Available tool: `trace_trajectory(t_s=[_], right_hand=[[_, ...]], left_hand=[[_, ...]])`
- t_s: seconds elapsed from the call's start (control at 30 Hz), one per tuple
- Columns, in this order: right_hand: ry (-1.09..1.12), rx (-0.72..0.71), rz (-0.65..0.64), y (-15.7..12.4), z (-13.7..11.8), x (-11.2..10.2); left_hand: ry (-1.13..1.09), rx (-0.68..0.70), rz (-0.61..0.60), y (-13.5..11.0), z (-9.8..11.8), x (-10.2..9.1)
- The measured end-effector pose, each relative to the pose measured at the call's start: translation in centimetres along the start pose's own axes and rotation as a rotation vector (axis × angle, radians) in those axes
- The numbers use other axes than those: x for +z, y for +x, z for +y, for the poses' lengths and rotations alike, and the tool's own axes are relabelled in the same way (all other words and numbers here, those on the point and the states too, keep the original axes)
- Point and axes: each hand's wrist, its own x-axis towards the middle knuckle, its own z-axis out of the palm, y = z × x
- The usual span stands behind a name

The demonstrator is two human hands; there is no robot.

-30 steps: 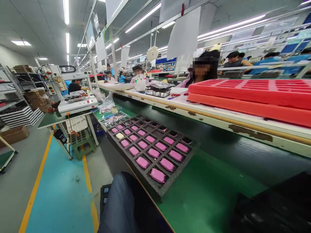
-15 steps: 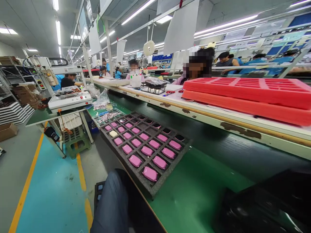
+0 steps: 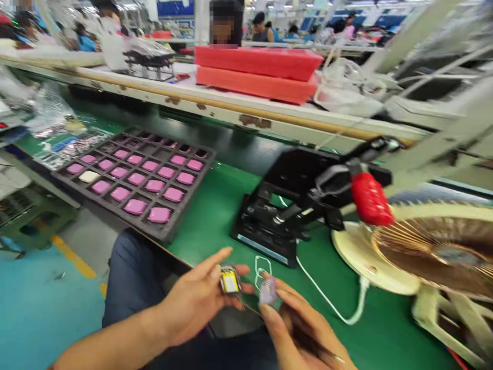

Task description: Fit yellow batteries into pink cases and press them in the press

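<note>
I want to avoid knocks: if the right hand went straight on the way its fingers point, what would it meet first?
Probably the left hand, at its fingertips, with the yellow-and-black part it holds beyond. The purple piece in the right hand would lead; depth is unclear, so it might pass over.

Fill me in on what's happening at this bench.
A seated person's left hand holds a small dark device with yellow and white showing, while the right hand pinches a purple part. The two pieces are apart. Left of the black stand, a dark tray holds pink pieces and one cream piece.
</note>
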Motion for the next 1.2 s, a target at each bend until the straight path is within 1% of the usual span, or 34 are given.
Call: trace_trajectory(t_s=[0.07,0.13,0.3,0.4,0.57,0.73,0.93,1.1,1.2], right_hand=[[0.0,-0.101,-0.053,0.0,-0.3,0.3],[-0.027,-0.177,-0.096,0.1,-0.7,0.8],[-0.107,-0.323,-0.129,0.6,-1.5,1.6],[-0.134,-0.353,-0.176,0.9,-1.6,1.6],[-0.119,-0.39,-0.216,0.9,-1.0,1.3],[-0.096,-0.418,-0.222,0.6,-0.7,1.1],[-0.137,-0.375,-0.273,0.8,-1.1,0.7],[-0.155,-0.459,-0.331,0.2,-0.2,1.0],[-0.2,-0.465,-0.323,-0.4,0.5,1.4]], left_hand=[[0.046,0.039,0.034,0.0,0.8,0.1],[0.083,0.063,0.027,0.1,1.1,-0.2],[0.21,0.169,-0.026,0.1,0.7,-1.5],[0.27,0.216,-0.062,0.0,0.7,-1.9],[0.317,0.227,-0.116,-0.1,0.9,-2.0],[0.34,0.24,-0.131,-0.1,1.0,-2.1],[0.343,0.267,-0.162,0.3,1.0,-2.2],[0.364,0.299,-0.158,0.5,1.4,-2.4],[0.409,0.312,-0.162,0.4,1.4,-2.1]])
